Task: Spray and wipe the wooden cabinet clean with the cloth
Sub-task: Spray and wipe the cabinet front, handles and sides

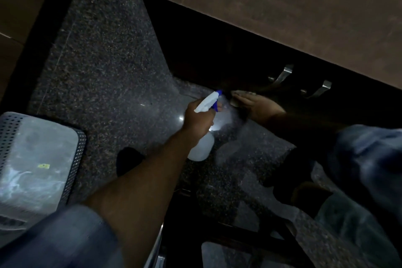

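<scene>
Head view: left hand (196, 118) grips the spray bottle (203, 147); at its 3 o'clock, right hand (262, 108), fingers (248, 99) straight, presses the cloth (239, 93) against the wooden cabinet (282, 6).

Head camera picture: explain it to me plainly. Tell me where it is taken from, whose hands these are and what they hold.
There is no machine here: a person wears one camera on the head, looking down at their own hands. The left hand has its grip round a white spray bottle with a blue nozzle, aimed toward the dark wooden cabinet. The right hand lies flat on a pale cloth against the cabinet front, near two metal handles. The floor is speckled stone; a perforated bin stands at the left. The picture is dim.
</scene>
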Motion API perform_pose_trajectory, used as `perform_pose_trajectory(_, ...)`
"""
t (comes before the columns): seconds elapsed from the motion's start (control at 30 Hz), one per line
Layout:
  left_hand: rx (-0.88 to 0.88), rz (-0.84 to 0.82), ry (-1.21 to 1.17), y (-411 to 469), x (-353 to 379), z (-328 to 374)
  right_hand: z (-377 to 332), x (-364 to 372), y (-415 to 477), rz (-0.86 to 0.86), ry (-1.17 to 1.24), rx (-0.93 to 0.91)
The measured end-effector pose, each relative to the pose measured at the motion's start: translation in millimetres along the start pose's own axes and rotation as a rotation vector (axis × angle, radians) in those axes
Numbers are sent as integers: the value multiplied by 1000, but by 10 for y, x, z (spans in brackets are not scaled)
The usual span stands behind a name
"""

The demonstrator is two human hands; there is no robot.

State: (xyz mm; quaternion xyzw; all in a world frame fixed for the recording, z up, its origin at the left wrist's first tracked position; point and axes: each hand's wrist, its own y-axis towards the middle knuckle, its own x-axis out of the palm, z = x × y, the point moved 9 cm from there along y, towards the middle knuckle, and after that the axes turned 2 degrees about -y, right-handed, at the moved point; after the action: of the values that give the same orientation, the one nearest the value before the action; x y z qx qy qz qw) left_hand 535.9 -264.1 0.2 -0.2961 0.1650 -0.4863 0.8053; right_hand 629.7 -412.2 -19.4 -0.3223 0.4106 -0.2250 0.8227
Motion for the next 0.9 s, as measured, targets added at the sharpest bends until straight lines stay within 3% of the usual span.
perform_pose_trajectory(0.07,-9,-32,21,-30,42,-1,-89,279,-273,-42,-5,-63)
perform_pose_trajectory(0.13,-29,-14,28,-39,69,-21,-84,387,-524,51,-62,-12)
perform_pose_trajectory(0.23,-52,21,38,-82,137,-18,100,80,-619,294,-22,168)
perform_pose_trajectory(0.33,-50,41,18,-130,182,40,285,-365,-181,379,98,183)
perform_pose_trajectory(0.47,-34,42,9,-116,170,58,26,-51,237,87,52,7)
perform_pose_trajectory(0.53,-22,25,30,-128,181,87,109,175,-115,-16,242,159)
perform_pose_trajectory(0.6,-30,25,62,-129,187,68,-37,560,-450,-136,105,146)
perform_pose_trajectory(0.63,-33,19,91,-131,214,54,-38,643,-591,-170,-60,99)
perform_pose_trajectory(0.7,-22,6,124,-151,293,25,6,646,-653,1,-227,120)
perform_pose_trajectory(0.77,-24,1,109,-195,415,7,116,374,-619,114,26,234)
perform_pose_trajectory(0.87,-26,-7,74,-278,577,-24,146,201,-356,174,453,171)
perform_pose_trajectory(0.9,-24,-22,77,-310,622,-10,167,292,-321,114,644,154)
